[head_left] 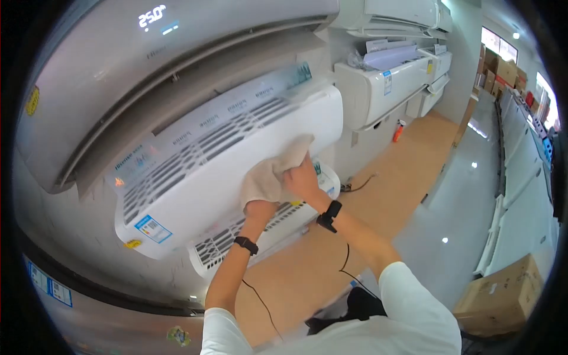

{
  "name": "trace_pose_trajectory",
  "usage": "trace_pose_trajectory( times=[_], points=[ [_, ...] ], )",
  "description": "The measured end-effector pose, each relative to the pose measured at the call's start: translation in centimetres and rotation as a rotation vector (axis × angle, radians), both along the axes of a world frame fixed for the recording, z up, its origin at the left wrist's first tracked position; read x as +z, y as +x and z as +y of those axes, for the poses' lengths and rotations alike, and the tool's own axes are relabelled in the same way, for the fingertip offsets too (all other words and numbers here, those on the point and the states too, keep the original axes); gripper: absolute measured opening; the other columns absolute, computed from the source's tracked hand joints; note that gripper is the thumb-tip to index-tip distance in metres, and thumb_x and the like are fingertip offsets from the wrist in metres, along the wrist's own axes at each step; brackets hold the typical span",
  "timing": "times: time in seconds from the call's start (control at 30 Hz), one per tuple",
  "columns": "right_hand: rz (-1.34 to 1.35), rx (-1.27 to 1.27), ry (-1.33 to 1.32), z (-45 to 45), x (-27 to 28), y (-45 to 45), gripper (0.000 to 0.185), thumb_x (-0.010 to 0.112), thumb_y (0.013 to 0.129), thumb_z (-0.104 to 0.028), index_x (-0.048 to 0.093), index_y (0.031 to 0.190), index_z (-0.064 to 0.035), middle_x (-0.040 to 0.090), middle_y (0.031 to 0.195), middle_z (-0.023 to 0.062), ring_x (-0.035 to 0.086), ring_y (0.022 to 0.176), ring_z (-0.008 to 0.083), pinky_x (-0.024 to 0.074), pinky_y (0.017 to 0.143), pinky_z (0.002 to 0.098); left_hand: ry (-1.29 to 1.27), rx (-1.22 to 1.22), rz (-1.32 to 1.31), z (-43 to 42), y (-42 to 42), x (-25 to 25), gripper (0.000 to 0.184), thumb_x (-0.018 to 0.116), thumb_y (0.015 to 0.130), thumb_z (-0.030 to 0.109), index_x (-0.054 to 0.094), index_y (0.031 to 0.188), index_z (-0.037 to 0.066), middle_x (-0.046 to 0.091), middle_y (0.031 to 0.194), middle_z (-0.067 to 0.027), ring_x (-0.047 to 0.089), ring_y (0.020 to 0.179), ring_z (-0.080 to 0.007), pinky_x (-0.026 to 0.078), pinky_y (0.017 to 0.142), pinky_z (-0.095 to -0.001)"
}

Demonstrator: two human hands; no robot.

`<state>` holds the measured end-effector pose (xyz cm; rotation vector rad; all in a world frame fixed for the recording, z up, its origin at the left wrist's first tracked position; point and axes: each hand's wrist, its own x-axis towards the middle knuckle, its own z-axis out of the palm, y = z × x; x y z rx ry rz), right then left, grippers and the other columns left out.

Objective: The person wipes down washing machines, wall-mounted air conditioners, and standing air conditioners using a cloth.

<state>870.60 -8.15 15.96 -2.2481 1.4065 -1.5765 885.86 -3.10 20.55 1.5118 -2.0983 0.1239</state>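
Observation:
A beige cloth [263, 182] lies against the front of a white wall-mounted air conditioner [195, 198]. My right hand [302, 178] is closed on the cloth's right part, near the unit's lower right end. To its lower left, my left hand [260, 209] reaches under the cloth, which covers its fingers, so their grip is hidden. A slatted grille and a printed card strip [219, 112] run along the unit's top. A blue-and-white label [152, 228] is stuck at its left end. Black bands circle both wrists.
Above hangs a larger air conditioner [118, 77] showing 25.0; another white unit [260, 236] sits just below. More units [378, 89] hang to the right. Black cables [346, 257] cross the tan surface below. A cardboard box [497, 296] stands at lower right.

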Motion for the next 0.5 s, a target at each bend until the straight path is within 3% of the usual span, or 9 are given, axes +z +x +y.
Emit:
trace_pose_trajectory(
  times=[0.07, 0.13, 0.2, 0.33, 0.43, 0.5],
  points=[
    [-0.043, 0.038, 0.129, -0.8, 0.1, -2.0, 0.069, 0.065, 0.082, -0.014, 0.044, 0.141, 0.015, 0.034, 0.152, 0.0405, 0.033, 0.14, 0.0585, 0.029, 0.121, 0.0573, -0.038, -0.026, -0.075, -0.9, 1.5, -2.2, 0.04, 0.055, 0.098, 0.019, 0.062, 0.136, 0.01, 0.06, 0.141, -0.0172, 0.052, 0.131, -0.04, 0.038, 0.115, -0.0497],
    [0.032, -0.148, -0.072, -3.5, -0.2, -4.1, 0.076, 0.068, 0.082, -0.018, 0.04, 0.144, 0.0157, 0.029, 0.155, 0.0405, 0.029, 0.144, 0.057, 0.0272, 0.121, 0.0587, -0.36, -0.041, -0.214, -4.1, 4.3, -8.1, 0.04, 0.058, 0.095, 0.016, 0.064, 0.133, 0.009, 0.061, 0.14, -0.0166, 0.052, 0.131, -0.0388, 0.038, 0.116, -0.048],
    [0.052, -0.264, -0.137, -5.2, 0.8, -4.9, 0.084, 0.071, 0.082, -0.021, 0.035, 0.147, 0.0162, 0.024, 0.159, 0.04, 0.024, 0.148, 0.0551, 0.0244, 0.122, 0.0605, -0.202, 0.053, -0.145, -4.7, 6.0, -7.6, 0.044, 0.06, 0.091, 0.014, 0.063, 0.135, 0.008, 0.057, 0.144, -0.0178, 0.047, 0.136, -0.039, 0.032, 0.119, -0.0491],
    [0.011, -0.266, -0.016, -4.8, 3.4, -5.2, 0.1, 0.076, 0.079, -0.026, 0.025, 0.153, 0.0176, 0.014, 0.164, 0.0383, 0.015, 0.154, 0.051, 0.0171, 0.122, 0.0642, -0.346, 0.324, -0.326, 1.2, 2.3, -5.4, 0.049, 0.064, 0.085, 0.01, 0.064, 0.135, 0.007, 0.056, 0.146, -0.0202, 0.045, 0.138, -0.0418, 0.028, 0.121, -0.0555],
    [0.017, -0.168, -0.018, -5.4, 2.1, -6.4, 0.105, 0.076, 0.077, -0.026, 0.02, 0.154, 0.0188, 0.011, 0.165, 0.0376, 0.011, 0.156, 0.0498, 0.0123, 0.123, 0.0644, -0.505, 0.592, -0.166, 0.8, -1.8, -10.3, 0.048, 0.065, 0.085, 0.01, 0.065, 0.132, 0.005, 0.056, 0.144, -0.0233, 0.044, 0.138, -0.0454, 0.026, 0.119, -0.0604],
    [0.023, -0.091, 0.01, -4.7, 0.7, -7.5, 0.105, 0.076, 0.076, -0.024, 0.02, 0.154, 0.0193, 0.01, 0.166, 0.0374, 0.009, 0.156, 0.0496, 0.0098, 0.124, 0.0641, -0.423, 0.556, -0.02, 2.1, -4.3, -12.7, 0.048, 0.066, 0.084, 0.011, 0.065, 0.131, 0.002, 0.056, 0.143, -0.0249, 0.044, 0.137, -0.0464, 0.026, 0.118, -0.0599]
  ],
)
